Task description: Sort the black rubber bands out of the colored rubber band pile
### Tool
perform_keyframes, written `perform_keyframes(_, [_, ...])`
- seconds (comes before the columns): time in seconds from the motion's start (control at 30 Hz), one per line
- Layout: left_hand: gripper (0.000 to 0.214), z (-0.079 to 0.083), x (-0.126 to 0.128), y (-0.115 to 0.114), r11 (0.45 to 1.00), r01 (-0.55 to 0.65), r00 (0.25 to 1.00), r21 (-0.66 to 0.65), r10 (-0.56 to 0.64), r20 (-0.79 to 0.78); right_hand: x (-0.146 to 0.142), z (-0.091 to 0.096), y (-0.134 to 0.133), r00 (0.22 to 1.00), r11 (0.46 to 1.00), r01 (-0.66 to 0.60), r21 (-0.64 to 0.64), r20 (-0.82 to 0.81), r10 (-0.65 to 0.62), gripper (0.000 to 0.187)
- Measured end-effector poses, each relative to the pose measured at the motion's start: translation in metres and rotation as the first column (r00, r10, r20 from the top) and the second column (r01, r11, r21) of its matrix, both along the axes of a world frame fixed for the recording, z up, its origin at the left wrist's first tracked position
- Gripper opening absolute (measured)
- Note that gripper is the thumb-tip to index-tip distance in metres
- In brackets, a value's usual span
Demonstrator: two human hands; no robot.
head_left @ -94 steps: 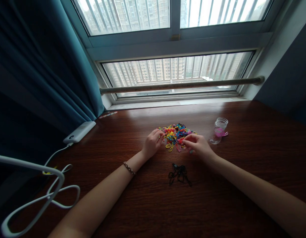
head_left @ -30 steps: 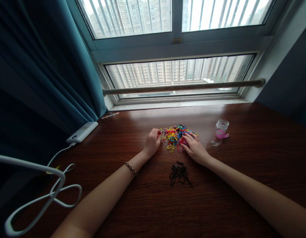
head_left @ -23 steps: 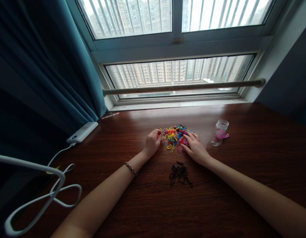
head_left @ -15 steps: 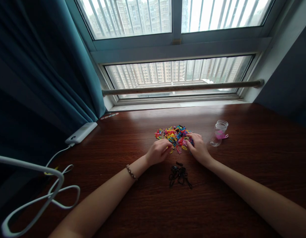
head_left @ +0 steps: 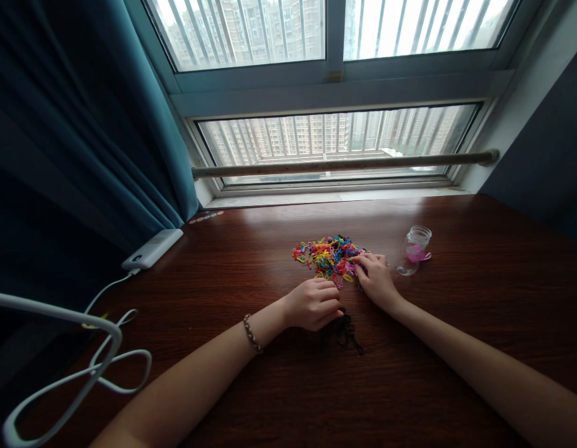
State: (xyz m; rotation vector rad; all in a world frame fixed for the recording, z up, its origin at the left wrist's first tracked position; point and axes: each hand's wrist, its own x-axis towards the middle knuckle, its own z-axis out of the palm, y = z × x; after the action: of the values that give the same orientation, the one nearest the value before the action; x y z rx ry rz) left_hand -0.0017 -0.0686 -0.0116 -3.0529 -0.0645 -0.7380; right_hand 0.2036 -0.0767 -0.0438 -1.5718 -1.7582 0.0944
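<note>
A heap of small multicoloured rubber bands lies on the dark wooden table. My left hand is just in front of the heap, its fingers curled together over the black rubber bands. Whatever its fingertips hold is too small or hidden to make out. My right hand touches the heap's right edge, with thumb and fingers slightly apart among the bands. To its right a clear jar without a lid leans tilted, with something pink at its side.
A white power strip lies at the left beside the blue curtain. Its white cable loops over the table's left side. Behind the table are a metal rail and a window.
My left hand has moved from the heap's front edge toward me and right, and now partly covers the black bands. My right hand has shifted slightly right, its fingers more bent.
</note>
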Motion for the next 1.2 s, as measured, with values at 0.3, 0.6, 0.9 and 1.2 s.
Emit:
perform_keyframes(0.3, [0.017, 0.001, -0.015, 0.022, 0.959, -0.243, 0.958, -0.147, 0.262, 0.120, 0.000, 0.003, 0.001, 0.995, 0.998, -0.052, 0.045, -0.082, 0.056, 0.030])
perform_keyframes(0.6, [0.015, -0.014, -0.026, 0.065, 0.678, -0.626, 0.656, -0.386, 0.725, 0.209, -0.001, 0.017, -0.007, 0.924, 0.996, -0.073, 0.054, -0.372, 0.088, 0.019])
perform_keyframes(0.9, [0.017, -0.019, -0.023, 0.063, 0.741, -0.587, 0.749, -0.326, 0.650, 0.129, -0.001, 0.015, -0.006, 0.874, 0.998, -0.064, 0.009, -0.482, 0.060, 0.022])
perform_keyframes(1.2, [0.022, -0.022, -0.023, 0.065, 0.753, -0.588, 0.764, -0.295, 0.637, 0.105, -0.002, 0.017, -0.007, 0.853, 0.997, -0.081, 0.010, -0.516, 0.075, 0.023])
